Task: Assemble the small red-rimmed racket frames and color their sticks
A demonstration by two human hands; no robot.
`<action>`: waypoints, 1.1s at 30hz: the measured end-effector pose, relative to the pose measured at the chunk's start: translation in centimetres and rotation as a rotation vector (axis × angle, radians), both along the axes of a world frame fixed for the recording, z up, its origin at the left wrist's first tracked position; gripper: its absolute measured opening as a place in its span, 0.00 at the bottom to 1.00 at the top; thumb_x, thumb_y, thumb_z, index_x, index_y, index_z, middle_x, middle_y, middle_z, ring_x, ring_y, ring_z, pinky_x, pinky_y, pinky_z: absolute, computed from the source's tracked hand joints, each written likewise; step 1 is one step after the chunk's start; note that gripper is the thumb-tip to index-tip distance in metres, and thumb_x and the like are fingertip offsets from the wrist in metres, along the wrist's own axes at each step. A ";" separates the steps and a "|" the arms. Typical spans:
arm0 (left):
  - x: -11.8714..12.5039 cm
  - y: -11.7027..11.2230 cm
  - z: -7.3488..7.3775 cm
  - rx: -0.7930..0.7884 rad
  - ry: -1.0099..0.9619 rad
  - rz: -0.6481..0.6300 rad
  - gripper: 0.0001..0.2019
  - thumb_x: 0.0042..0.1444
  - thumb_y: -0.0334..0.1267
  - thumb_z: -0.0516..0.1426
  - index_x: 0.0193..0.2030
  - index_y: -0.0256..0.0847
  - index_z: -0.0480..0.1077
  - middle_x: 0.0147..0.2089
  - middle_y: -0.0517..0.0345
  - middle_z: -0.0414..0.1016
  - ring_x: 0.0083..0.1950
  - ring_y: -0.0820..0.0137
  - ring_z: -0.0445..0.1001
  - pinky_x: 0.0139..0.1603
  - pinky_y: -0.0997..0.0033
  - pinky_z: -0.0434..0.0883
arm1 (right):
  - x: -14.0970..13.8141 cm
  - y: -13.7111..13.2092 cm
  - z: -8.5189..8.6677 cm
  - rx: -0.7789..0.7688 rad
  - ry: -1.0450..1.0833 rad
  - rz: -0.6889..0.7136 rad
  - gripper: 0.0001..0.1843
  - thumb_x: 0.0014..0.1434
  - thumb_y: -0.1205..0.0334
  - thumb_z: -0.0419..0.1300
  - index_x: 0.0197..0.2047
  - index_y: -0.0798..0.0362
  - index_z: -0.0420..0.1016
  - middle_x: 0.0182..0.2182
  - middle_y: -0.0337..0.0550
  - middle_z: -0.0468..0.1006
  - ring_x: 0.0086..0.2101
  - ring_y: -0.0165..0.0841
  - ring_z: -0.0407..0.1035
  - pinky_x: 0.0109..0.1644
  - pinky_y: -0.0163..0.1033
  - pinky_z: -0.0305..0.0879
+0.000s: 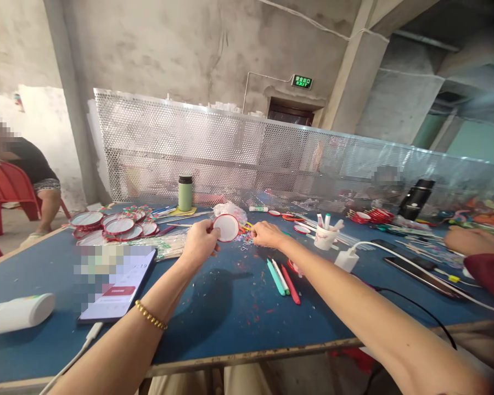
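My left hand (200,240) pinches a small round white disc with a red rim (226,227), holding it upright above the table. To its right, my right hand (267,235) is closed, fingers curled downward at a scatter of small colourful pieces (242,238). Whatever those fingers grip, if anything, is hidden. Behind the disc lies a crumpled clear plastic bag (230,211). Nearer to me, several coloured pens (282,281) in teal, white and red lie side by side on the blue tabletop (214,329).
Stacked red-rimmed discs (119,226) lie at left, by a charging tablet (117,291) and a white bottle (20,312). A green flask (185,193) stands behind. At right are a cup of pens (326,237), a white charger (346,260) with cables, and another person's arm (477,241).
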State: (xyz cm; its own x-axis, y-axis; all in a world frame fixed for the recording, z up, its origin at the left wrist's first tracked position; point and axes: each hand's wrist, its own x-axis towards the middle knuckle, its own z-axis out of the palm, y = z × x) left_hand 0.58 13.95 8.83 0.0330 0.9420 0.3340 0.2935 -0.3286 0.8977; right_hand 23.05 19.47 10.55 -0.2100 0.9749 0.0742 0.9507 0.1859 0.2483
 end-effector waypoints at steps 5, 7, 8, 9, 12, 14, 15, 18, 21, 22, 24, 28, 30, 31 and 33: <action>0.1 -0.1 0.0 0.003 0.009 0.002 0.05 0.53 0.32 0.53 0.26 0.40 0.63 0.16 0.64 0.67 0.18 0.71 0.73 0.16 0.79 0.65 | 0.1 -0.5 0.4 -0.014 -0.015 0.024 0.13 0.56 0.68 0.56 0.40 0.51 0.81 0.42 0.50 0.82 0.44 0.40 0.76 0.41 0.35 0.64; 0.1 -0.1 0.0 0.005 0.010 0.001 0.05 0.53 0.32 0.53 0.26 0.40 0.63 0.16 0.64 0.67 0.18 0.71 0.73 0.16 0.78 0.65 | -0.3 -0.8 0.1 -0.020 -0.034 0.049 0.13 0.57 0.69 0.56 0.41 0.52 0.81 0.43 0.52 0.81 0.46 0.42 0.75 0.44 0.37 0.64; 0.1 -0.1 0.0 0.005 0.009 0.002 0.05 0.53 0.32 0.52 0.26 0.40 0.63 0.17 0.64 0.67 0.18 0.70 0.73 0.16 0.78 0.65 | -0.5 -0.9 0.0 -0.019 -0.043 0.060 0.13 0.58 0.69 0.56 0.42 0.53 0.80 0.44 0.54 0.81 0.47 0.43 0.74 0.46 0.38 0.64; 0.1 -0.1 0.0 0.003 0.009 0.000 0.05 0.53 0.32 0.52 0.27 0.40 0.63 0.17 0.64 0.67 0.19 0.70 0.73 0.16 0.78 0.65 | -0.6 -0.9 -0.3 -0.016 -0.051 0.069 0.13 0.59 0.69 0.55 0.43 0.54 0.80 0.45 0.55 0.80 0.48 0.44 0.74 0.47 0.40 0.64; 0.1 0.0 0.0 -0.004 0.008 0.002 0.05 0.54 0.32 0.52 0.27 0.40 0.63 0.17 0.65 0.66 0.18 0.71 0.73 0.16 0.78 0.65 | -0.8 -0.8 -0.8 -0.003 -0.056 0.075 0.15 0.60 0.70 0.53 0.44 0.55 0.79 0.46 0.58 0.79 0.49 0.46 0.73 0.48 0.42 0.64; 0.1 0.0 -0.1 -0.005 0.004 0.006 0.06 0.54 0.32 0.52 0.26 0.40 0.63 0.17 0.65 0.66 0.18 0.71 0.73 0.16 0.79 0.65 | -0.6 -0.5 -0.9 0.001 -0.043 0.061 0.14 0.58 0.70 0.54 0.43 0.55 0.79 0.44 0.57 0.80 0.47 0.46 0.74 0.46 0.42 0.65; 0.1 0.0 -0.1 -0.004 0.001 0.007 0.06 0.54 0.32 0.52 0.26 0.40 0.63 0.17 0.65 0.66 0.18 0.71 0.73 0.15 0.79 0.64 | -0.4 -0.3 -0.9 0.000 -0.034 0.051 0.14 0.57 0.69 0.55 0.42 0.54 0.80 0.44 0.55 0.81 0.46 0.46 0.75 0.44 0.41 0.65; 0.1 0.1 -0.2 0.000 -0.001 0.006 0.06 0.54 0.31 0.52 0.26 0.40 0.63 0.16 0.65 0.66 0.18 0.71 0.73 0.15 0.78 0.64 | 0.3 0.1 -0.5 -0.002 -0.002 0.023 0.14 0.54 0.68 0.56 0.41 0.51 0.80 0.41 0.50 0.82 0.42 0.43 0.76 0.38 0.37 0.64; 0.2 0.2 -0.4 0.001 0.010 0.004 0.06 0.54 0.31 0.53 0.26 0.40 0.64 0.16 0.64 0.67 0.17 0.71 0.72 0.16 0.79 0.64 | 0.8 0.1 0.0 0.003 0.013 0.028 0.14 0.57 0.67 0.54 0.41 0.50 0.80 0.40 0.48 0.82 0.40 0.39 0.76 0.37 0.35 0.63; 0.2 0.3 -0.4 0.001 0.013 0.004 0.06 0.54 0.32 0.53 0.26 0.40 0.65 0.16 0.64 0.67 0.17 0.71 0.72 0.16 0.79 0.64 | 0.9 0.1 0.1 0.006 0.010 0.039 0.14 0.57 0.67 0.53 0.40 0.51 0.81 0.41 0.48 0.82 0.41 0.39 0.76 0.37 0.35 0.63; 0.2 0.4 -0.6 0.005 0.013 0.005 0.06 0.54 0.32 0.53 0.27 0.40 0.64 0.16 0.64 0.67 0.18 0.71 0.73 0.15 0.79 0.65 | 0.8 -0.1 0.1 0.006 -0.005 0.067 0.14 0.57 0.68 0.54 0.40 0.51 0.81 0.41 0.49 0.82 0.43 0.39 0.76 0.40 0.35 0.63; 0.2 0.4 -0.6 0.012 0.009 0.008 0.06 0.54 0.32 0.53 0.26 0.40 0.64 0.17 0.65 0.66 0.18 0.71 0.73 0.15 0.79 0.65 | 0.0 -0.3 -0.6 -0.008 -0.047 0.120 0.14 0.58 0.70 0.55 0.42 0.53 0.80 0.44 0.53 0.80 0.47 0.42 0.74 0.46 0.38 0.64; 0.2 0.3 -0.5 0.012 0.010 0.006 0.06 0.54 0.32 0.53 0.26 0.40 0.64 0.17 0.65 0.66 0.18 0.71 0.73 0.15 0.79 0.65 | -0.3 -0.2 -0.9 -0.007 -0.060 0.127 0.15 0.59 0.72 0.54 0.45 0.56 0.79 0.46 0.56 0.80 0.48 0.43 0.73 0.48 0.40 0.64; 0.2 0.3 -0.4 0.011 0.010 0.005 0.06 0.54 0.32 0.53 0.26 0.40 0.64 0.17 0.65 0.66 0.18 0.71 0.73 0.15 0.79 0.65 | -0.4 -0.2 -1.1 -0.005 -0.063 0.125 0.16 0.59 0.72 0.53 0.46 0.57 0.78 0.46 0.58 0.79 0.49 0.44 0.73 0.49 0.41 0.64; 0.2 0.3 -0.3 0.010 0.011 0.004 0.06 0.54 0.32 0.53 0.26 0.40 0.63 0.17 0.65 0.66 0.18 0.71 0.73 0.15 0.79 0.65 | -0.3 0.1 -1.3 0.000 -0.062 0.114 0.16 0.59 0.72 0.53 0.47 0.58 0.78 0.46 0.60 0.79 0.49 0.45 0.73 0.48 0.41 0.65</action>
State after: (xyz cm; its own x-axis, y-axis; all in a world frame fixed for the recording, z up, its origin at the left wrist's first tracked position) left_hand 0.74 14.21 8.51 0.0330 0.9387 0.3431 0.3049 -0.3364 0.8910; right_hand 22.70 19.57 9.25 -0.3239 0.9444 0.0574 0.9062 0.2922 0.3055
